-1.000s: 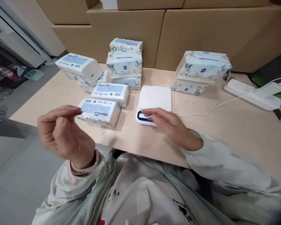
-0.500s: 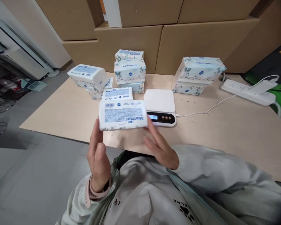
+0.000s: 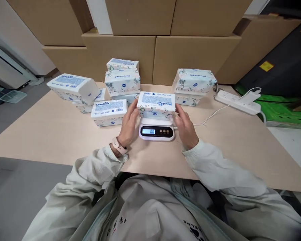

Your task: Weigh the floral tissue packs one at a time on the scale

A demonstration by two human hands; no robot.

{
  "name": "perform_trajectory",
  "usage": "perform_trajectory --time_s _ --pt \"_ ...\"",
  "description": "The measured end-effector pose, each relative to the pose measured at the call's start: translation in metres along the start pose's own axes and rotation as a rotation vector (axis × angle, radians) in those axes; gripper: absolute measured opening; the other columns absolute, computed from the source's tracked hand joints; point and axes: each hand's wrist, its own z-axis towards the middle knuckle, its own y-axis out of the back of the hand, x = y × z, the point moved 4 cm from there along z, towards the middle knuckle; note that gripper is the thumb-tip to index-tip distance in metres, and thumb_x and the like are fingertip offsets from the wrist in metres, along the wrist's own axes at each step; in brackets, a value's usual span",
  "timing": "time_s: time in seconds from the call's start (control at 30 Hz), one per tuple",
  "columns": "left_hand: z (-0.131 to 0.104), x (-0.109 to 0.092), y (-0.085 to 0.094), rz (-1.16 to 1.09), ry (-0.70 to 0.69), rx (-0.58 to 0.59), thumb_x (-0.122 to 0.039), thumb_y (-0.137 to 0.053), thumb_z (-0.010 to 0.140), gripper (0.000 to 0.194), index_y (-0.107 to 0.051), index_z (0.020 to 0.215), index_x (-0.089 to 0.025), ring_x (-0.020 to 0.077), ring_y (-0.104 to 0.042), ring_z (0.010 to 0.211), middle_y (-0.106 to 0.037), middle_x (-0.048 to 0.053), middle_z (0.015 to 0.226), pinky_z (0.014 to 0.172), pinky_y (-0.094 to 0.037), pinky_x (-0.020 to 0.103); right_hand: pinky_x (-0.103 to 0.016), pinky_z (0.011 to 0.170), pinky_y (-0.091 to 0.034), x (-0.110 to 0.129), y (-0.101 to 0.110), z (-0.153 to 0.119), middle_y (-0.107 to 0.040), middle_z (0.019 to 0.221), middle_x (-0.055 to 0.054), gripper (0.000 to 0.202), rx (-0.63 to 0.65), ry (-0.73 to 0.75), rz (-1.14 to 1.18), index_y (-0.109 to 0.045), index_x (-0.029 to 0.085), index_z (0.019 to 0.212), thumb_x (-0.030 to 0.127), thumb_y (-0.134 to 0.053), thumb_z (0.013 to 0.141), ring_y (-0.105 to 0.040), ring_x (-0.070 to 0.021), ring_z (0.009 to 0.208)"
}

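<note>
Between my two hands is a white and blue pack of tissues [image 3: 156, 106], held level over the plate of a white digital scale [image 3: 157, 133]. The scale's lit display reads 0.0, and I cannot tell whether the pack touches the plate. My left hand [image 3: 129, 125] presses the pack's left end with its fingers. On the other end, my right hand [image 3: 185, 126] grips with fingertips and thumb. Just left of my left hand, a single tissue pack [image 3: 109, 112] lies on the table.
More tissue packs [image 3: 71, 87] are stacked at the left, with another stack [image 3: 122, 82] behind and one [image 3: 195, 82] at the back right. Cardboard boxes [image 3: 195, 57] wall off the table's rear. A power strip [image 3: 237, 102] lies right, its white cable [image 3: 213, 115] running toward the scale.
Both hands have carried the tissue pack forward and right, from in front of the scale to over its plate. The head view has shifted to the right.
</note>
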Motion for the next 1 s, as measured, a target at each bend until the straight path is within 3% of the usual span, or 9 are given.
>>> perform_trajectory --time_s 0.17,0.3,0.57,1.0 --pt "-0.01 0.018 0.005 -0.038 0.008 -0.027 -0.075 -0.047 0.102 0.087 -0.027 0.173 -0.028 0.027 -0.017 0.171 -0.014 0.005 0.184 0.142 -0.019 0.045 -0.066 0.126 -0.042 -0.017 0.027 -0.03 -0.064 0.156 -0.013 0.06 -0.242 0.09 -0.043 -0.053 0.03 0.158 0.061 -0.047 0.106 -0.061 -0.0337 0.144" --pt "-0.011 0.023 0.002 -0.064 -0.032 0.011 -0.077 -0.041 0.103 0.087 -0.023 0.173 -0.029 0.025 -0.014 0.172 -0.012 0.004 0.184 0.142 -0.017 0.042 -0.064 0.124 -0.045 -0.019 0.033 -0.038 -0.067 0.151 -0.013 0.056 -0.369 0.171 -0.05 -0.052 0.03 0.158 0.055 -0.041 0.109 -0.063 -0.0317 0.141" --pt "-0.01 0.021 -0.004 -0.139 -0.076 0.053 -0.082 -0.044 0.098 0.095 -0.028 0.171 -0.025 0.0288 -0.015 0.171 -0.016 0.007 0.184 0.142 -0.017 0.043 -0.061 0.122 -0.046 -0.017 0.02 -0.02 -0.069 0.143 -0.012 0.067 -0.408 0.209 -0.113 -0.054 0.028 0.155 0.067 -0.032 0.106 -0.062 -0.0319 0.14" --pt "-0.007 0.019 -0.007 -0.161 -0.04 0.043 -0.086 -0.048 0.094 0.102 -0.026 0.172 -0.023 0.0271 -0.014 0.172 -0.013 0.008 0.184 0.142 -0.016 0.043 -0.06 0.12 -0.047 -0.017 0.021 -0.02 -0.07 0.14 -0.014 0.064 -0.41 0.238 -0.059 -0.055 0.026 0.154 0.064 -0.033 0.106 -0.065 -0.0315 0.135"
